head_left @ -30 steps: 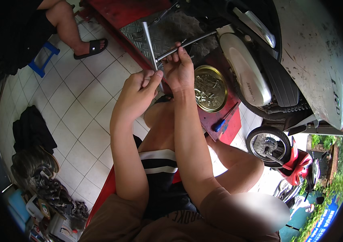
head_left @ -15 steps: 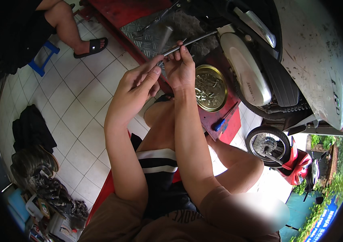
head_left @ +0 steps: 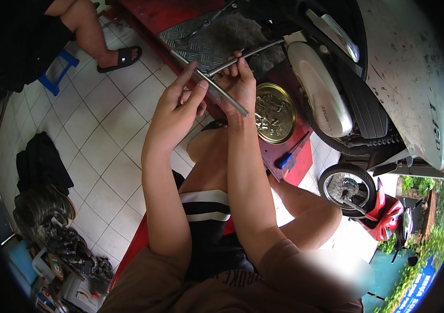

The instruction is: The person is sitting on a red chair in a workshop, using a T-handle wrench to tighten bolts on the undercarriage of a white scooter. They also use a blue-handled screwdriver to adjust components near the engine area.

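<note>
A steel T-handle wrench (head_left: 225, 95) reaches from the motorbike's side to my hands, its crossbar slanting across in front of them. My right hand (head_left: 239, 86) is closed loosely around the shaft, the thumb on top. Beside the crossbar, my left hand (head_left: 177, 101) has its index finger and thumb stretched out apart, the fingertips at the bar; its other fingers bend inward. The shaft's far end meets the motorbike (head_left: 318, 88) near its pale side cover, where the fastener is hidden.
A round gold-rimmed tin (head_left: 294, 116) of small metal parts and a blue-handled screwdriver (head_left: 285, 160) rest on a red surface at right. Another person's sandalled foot (head_left: 111, 61) is at upper left near a blue stool (head_left: 57, 72). A red motorbike (head_left: 383, 214) stands farther right.
The crossbar, blurred and pointing up and away before, now slants down across my hands. My left hand has shifted slightly right, its index finger now at the bar; my right hand stays around the shaft.
</note>
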Tool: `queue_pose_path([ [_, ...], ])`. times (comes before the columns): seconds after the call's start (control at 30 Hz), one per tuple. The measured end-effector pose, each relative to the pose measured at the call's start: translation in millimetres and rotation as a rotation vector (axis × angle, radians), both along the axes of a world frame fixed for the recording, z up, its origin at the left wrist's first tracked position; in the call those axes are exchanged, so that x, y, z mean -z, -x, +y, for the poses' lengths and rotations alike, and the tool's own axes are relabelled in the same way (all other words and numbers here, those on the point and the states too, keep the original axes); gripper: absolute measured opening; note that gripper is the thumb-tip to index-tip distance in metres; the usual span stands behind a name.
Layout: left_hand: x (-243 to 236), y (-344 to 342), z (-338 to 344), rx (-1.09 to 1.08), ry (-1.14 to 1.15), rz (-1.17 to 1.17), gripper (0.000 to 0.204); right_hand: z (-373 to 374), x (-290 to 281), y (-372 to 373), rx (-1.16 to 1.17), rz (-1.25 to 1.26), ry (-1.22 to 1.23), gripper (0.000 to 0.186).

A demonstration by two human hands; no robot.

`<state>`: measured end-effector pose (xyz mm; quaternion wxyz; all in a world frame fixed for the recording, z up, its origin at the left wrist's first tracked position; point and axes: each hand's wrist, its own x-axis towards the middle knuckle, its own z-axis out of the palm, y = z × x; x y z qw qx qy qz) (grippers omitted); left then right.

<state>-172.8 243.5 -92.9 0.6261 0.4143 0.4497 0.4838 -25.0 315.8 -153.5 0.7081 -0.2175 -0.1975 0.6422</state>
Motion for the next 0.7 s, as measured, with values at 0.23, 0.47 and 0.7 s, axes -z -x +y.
queue_pose_path([
  [0.23, -13, 16, -2, 0.247, 0.008, 0.024, 0.043, 0, -1, -3, -0.004, -0.018, -0.01, 0.011],
  [0.47, -12, 10, 0, 0.203, 0.093, 0.22, 0.042, 0, 1, -3, 0.051, 0.048, 0.059, 0.012],
  [0.7, -17, 4, -7, 0.086, -0.131, -0.065, 0.049, 2, -3, -2, 0.051, 0.081, 0.049, 0.012],
])
